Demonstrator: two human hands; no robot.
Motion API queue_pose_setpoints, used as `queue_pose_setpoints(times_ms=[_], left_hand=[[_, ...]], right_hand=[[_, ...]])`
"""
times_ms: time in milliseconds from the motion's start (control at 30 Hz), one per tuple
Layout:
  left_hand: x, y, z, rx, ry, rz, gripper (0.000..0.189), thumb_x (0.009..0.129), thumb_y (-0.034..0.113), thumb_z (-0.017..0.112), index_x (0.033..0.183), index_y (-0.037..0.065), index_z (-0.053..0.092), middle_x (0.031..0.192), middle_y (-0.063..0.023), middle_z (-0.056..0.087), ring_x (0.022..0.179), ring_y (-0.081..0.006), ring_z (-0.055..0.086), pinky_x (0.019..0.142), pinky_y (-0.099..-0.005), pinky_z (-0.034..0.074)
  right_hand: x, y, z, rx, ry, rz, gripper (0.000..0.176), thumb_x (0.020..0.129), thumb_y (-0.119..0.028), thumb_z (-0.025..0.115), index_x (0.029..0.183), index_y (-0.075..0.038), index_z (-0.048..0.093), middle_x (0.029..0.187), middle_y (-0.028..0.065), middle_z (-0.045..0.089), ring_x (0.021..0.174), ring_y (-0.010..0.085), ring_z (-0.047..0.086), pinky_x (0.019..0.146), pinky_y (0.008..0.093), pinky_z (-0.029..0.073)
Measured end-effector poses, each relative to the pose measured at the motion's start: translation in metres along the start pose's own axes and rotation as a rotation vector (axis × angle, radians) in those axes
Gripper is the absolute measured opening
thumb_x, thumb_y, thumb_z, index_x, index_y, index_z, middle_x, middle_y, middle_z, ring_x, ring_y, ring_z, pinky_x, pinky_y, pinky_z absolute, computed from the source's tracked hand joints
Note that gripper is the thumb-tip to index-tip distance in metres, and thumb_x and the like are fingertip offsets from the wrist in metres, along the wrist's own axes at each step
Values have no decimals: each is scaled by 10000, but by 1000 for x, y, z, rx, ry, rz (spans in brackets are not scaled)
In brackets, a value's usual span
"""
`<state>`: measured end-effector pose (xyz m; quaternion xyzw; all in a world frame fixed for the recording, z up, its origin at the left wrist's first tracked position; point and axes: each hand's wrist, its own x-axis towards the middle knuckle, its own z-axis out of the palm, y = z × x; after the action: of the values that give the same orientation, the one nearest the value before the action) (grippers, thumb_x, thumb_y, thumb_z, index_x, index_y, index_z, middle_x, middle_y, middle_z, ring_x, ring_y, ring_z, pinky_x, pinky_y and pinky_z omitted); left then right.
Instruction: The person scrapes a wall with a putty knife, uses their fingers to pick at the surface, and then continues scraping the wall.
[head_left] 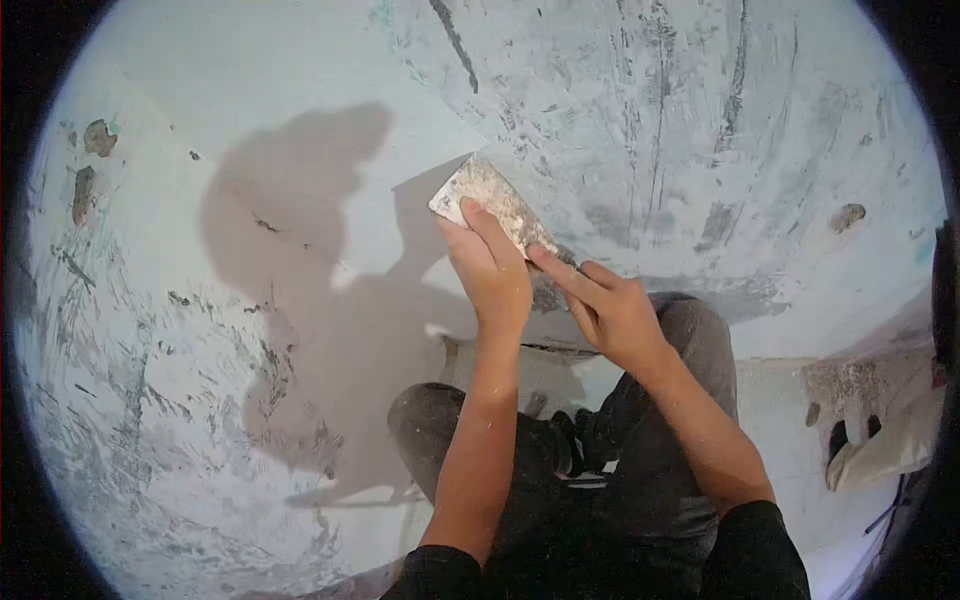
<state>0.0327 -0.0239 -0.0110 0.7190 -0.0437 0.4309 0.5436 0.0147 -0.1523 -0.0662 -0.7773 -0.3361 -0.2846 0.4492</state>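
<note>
A flat, rectangular plate (pixel 490 200), crusted with whitish and dark residue, is tilted in front of the patchy wall (pixel 600 110). My left hand (pixel 490 265) grips its lower left side, thumb lying on the crusted face. At its lower right corner is my right hand (pixel 610 305), with the index finger stretched toward the plate's edge and the other fingers bent. A small dark piece shows beside that corner by my right fingers; what it is I cannot make out. The far side of the plate is hidden.
Bent knees in dark trousers (pixel 690 350) are below my hands. The wall has chipped spots (pixel 100 138) and dark streaks, and a large shadow falls on its left part. At the right edge lies a beige cloth or bag (pixel 885 445), near a rough brownish strip (pixel 860 390).
</note>
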Motion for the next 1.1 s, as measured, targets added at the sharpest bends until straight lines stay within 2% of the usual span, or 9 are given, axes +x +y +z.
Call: queue_pose_setpoints(times_ms=[100, 233, 333, 467, 667, 733, 900, 1033, 1100], left_hand=[[-6, -4, -3, 6, 17, -36, 497, 1017, 349, 337, 1257, -85, 365, 1131, -226, 533, 1034, -297, 531, 909, -387, 397], [-10, -10, 10, 13, 129, -62, 500, 1017, 358, 338, 1274, -70, 349, 1173, -221, 508, 1063, -286, 519, 939, -372, 384], [-11, -9, 5, -57, 58, -192, 492, 1017, 357, 339, 1270, -65, 350, 1180, -215, 503, 1052, -265, 524, 925, -367, 397], [-7, -12, 8, 44, 135, -32, 490, 1018, 360, 338, 1263, -64, 355, 1176, -205, 508, 1029, -244, 533, 891, -364, 420], [2, -11, -2, -38, 87, -151, 500, 1018, 364, 343, 1277, -63, 345, 1188, -195, 505, 1042, -244, 525, 918, -357, 401], [4, -13, 5, 95, 153, 78, 481, 1019, 349, 344, 1264, -64, 350, 1172, -185, 509, 1028, -232, 529, 896, -348, 419], [2, 0, -2, -117, 55, -185, 457, 1019, 245, 330, 1292, -119, 280, 1167, -231, 479, 1082, -277, 478, 968, -380, 353], [0, -16, 5, 141, 146, 29, 432, 1022, 284, 332, 1239, -90, 335, 1129, -214, 491, 1019, -254, 506, 877, -346, 414], [12, -5, 3, 31, 161, -40, 434, 1022, 287, 339, 1237, -90, 342, 1131, -214, 491, 1018, -255, 504, 881, -346, 412]], right_hand=[[-4, -3, 1, -64, -92, 92, 628, 798, -72, 622, 1356, -326, 485, 692, 84, 512, 543, 265, 528, 503, 373, 485], [-1, 9, -2, -71, -52, 10, 631, 794, -84, 626, 1343, -362, 489, 707, 75, 516, 542, 258, 542, 499, 364, 500], [1, 14, -9, -74, -124, -24, 664, 753, 16, 657, 1343, -257, 522, 666, 77, 445, 516, 222, 474, 494, 368, 442], [6, 17, -15, -59, -177, -26, 678, 747, 28, 658, 1345, -261, 521, 677, 76, 448, 513, 219, 466, 492, 354, 445], [11, 8, -3, -16, -118, -10, 681, 740, 69, 641, 1339, -238, 534, 633, 62, 338, 480, 175, 381, 441, 301, 396], [10, 9, -4, 6, -133, -30, 673, 747, 67, 647, 1341, -228, 531, 629, 59, 323, 477, 171, 361, 436, 299, 386], [7, 12, -2, 19, -167, 28, 691, 732, 63, 657, 1349, -218, 523, 634, 38, 356, 478, 160, 366, 439, 285, 387], [11, 10, -11, -35, -179, -24, 695, 719, 68, 655, 1343, -212, 532, 633, 44, 378, 478, 167, 377, 443, 277, 391], [19, 7, -8, 78, -138, -12, 676, 725, 80, 629, 1331, -210, 546, 616, 56, 347, 474, 185, 372, 448, 291, 389]])
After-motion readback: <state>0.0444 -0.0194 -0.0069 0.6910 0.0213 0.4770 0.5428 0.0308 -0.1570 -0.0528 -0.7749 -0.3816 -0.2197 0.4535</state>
